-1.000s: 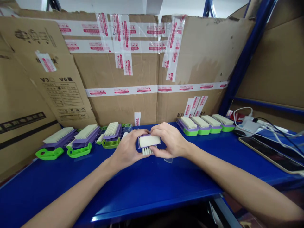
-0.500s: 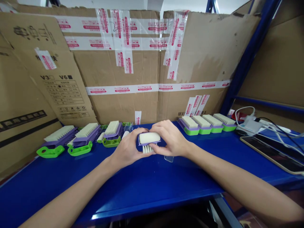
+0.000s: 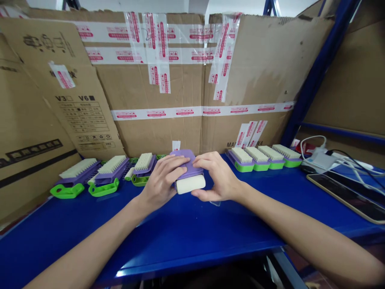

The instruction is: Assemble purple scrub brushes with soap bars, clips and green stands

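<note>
Above the blue table, my left hand (image 3: 162,178) grips a purple brush (image 3: 190,170) from its left side, fingers over the smooth purple back. A cream-white sponge-like roller (image 3: 190,184) lies along the brush's near end, facing me. My right hand (image 3: 218,176) holds the right side, its fingertips at the purple edge and its thumb by the roller's right end. The bristles are hidden beneath. To the left stand several purple brushes (image 3: 112,165) with cream bristles up and green handle parts (image 3: 104,188) in front.
Several brushes in green bases (image 3: 258,159) form a row at the back right. A phone (image 3: 345,196), white cables and a charger (image 3: 320,159) lie at the right. Taped cardboard (image 3: 159,96) walls the back of the blue table (image 3: 168,241). A small clear plastic piece (image 3: 215,203) lies behind my right hand.
The brush has been tipped over, so its purple back now faces up and its bristles no longer show. My left fingers have moved onto the back; my right thumb has shifted to the roller's end.
</note>
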Demonstrator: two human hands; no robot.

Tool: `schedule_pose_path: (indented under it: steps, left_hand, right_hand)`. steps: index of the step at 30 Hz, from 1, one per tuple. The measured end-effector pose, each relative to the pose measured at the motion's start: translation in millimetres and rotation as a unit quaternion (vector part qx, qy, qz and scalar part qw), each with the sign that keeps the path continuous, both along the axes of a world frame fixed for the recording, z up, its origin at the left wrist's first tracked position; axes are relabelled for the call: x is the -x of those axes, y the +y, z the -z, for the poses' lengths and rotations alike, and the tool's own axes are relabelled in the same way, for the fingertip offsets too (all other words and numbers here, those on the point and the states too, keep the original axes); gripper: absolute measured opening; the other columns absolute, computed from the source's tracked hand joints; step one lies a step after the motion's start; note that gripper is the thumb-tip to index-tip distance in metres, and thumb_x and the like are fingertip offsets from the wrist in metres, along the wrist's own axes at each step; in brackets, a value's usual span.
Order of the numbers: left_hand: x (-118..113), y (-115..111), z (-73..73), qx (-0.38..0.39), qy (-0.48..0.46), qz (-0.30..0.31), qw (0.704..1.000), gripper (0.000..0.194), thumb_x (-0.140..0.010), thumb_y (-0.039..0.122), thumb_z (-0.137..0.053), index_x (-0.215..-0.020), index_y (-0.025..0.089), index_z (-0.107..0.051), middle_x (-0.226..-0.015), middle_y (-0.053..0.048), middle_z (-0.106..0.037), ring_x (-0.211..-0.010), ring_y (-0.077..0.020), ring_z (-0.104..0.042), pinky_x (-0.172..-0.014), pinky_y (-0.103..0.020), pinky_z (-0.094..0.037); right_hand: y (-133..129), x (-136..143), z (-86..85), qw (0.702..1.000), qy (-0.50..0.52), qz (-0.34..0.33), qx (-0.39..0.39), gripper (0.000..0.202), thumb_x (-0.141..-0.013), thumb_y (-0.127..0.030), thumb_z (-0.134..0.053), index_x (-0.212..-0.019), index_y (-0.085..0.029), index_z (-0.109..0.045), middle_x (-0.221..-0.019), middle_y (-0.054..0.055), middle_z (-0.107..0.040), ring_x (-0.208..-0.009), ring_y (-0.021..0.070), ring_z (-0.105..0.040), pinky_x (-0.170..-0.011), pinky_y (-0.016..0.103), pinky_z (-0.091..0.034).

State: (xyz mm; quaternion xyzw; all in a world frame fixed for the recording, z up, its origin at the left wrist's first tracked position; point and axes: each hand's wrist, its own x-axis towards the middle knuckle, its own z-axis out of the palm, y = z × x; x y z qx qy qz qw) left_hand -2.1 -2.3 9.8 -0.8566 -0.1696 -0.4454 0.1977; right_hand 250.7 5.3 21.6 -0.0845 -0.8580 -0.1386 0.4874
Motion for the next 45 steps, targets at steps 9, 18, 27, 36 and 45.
schedule_pose_path:
  steps: [9,18,27,36,45]
  left_hand:
    - [4,-1,-1.6,-0.064,0.032,-0.008,0.997,0.042,-0.101,0.016,-0.066,-0.133,0.036,-0.05,-0.151,-0.006,-0.068,-0.145,-0.0267,-0.061,-0.122,-0.062,-0.049]
    - [-1,4,6.9,0.017,0.005,0.015,1.0,0.057,-0.099,0.021,-0.075,-0.146,0.032,-0.045,-0.148,-0.012,-0.068,-0.141,-0.0298,-0.064,-0.117,-0.059,-0.054]
    - [-3,4,6.2,0.003,0.025,0.015,1.0,0.057,-0.1,0.017,-0.071,-0.149,0.027,-0.044,-0.145,-0.015,-0.068,-0.139,-0.0298,-0.064,-0.115,-0.058,-0.055]
    - [-2,5,2.8,-0.015,0.061,0.015,0.998,0.056,-0.099,0.009,-0.067,-0.149,0.021,-0.047,-0.146,-0.018,-0.067,-0.141,-0.0309,-0.061,-0.118,-0.058,-0.052]
    - [0,9,1.6,0.063,-0.057,-0.025,0.996,0.065,-0.09,0.021,-0.086,-0.143,0.026,-0.049,-0.139,-0.013,-0.071,-0.132,-0.0305,-0.068,-0.112,-0.052,-0.055]
  right_hand:
    - [-4,2,-2.6,0.999,0.012,-0.012,-0.038,0.056,-0.102,-0.06,-0.06,-0.144,-0.024,-0.047,-0.12,0.012,-0.072,-0.108,0.0309,-0.07,-0.089,0.048,-0.055]
    - [-8,3,-4.4,0.999,0.016,0.046,-0.001,0.035,-0.11,-0.054,-0.05,-0.118,-0.022,-0.06,-0.107,0.011,-0.073,-0.095,0.0273,-0.065,-0.08,0.044,-0.051]
    - [-8,1,-5.3,0.998,0.011,0.058,0.016,0.036,-0.114,-0.049,-0.041,-0.103,-0.021,-0.061,-0.097,0.009,-0.071,-0.087,0.0245,-0.059,-0.078,0.041,-0.046]
    - [-8,-1,-9.5,0.995,-0.002,0.093,0.037,0.039,-0.117,-0.036,-0.034,-0.094,-0.02,-0.06,-0.089,0.008,-0.068,-0.08,0.0212,-0.054,-0.077,0.038,-0.04]
    - [10,-16,-18.9,0.975,-0.113,0.15,0.116,0.038,-0.117,-0.037,-0.034,-0.102,-0.018,-0.063,-0.092,0.007,-0.069,-0.081,0.0196,-0.057,-0.077,0.035,-0.039]
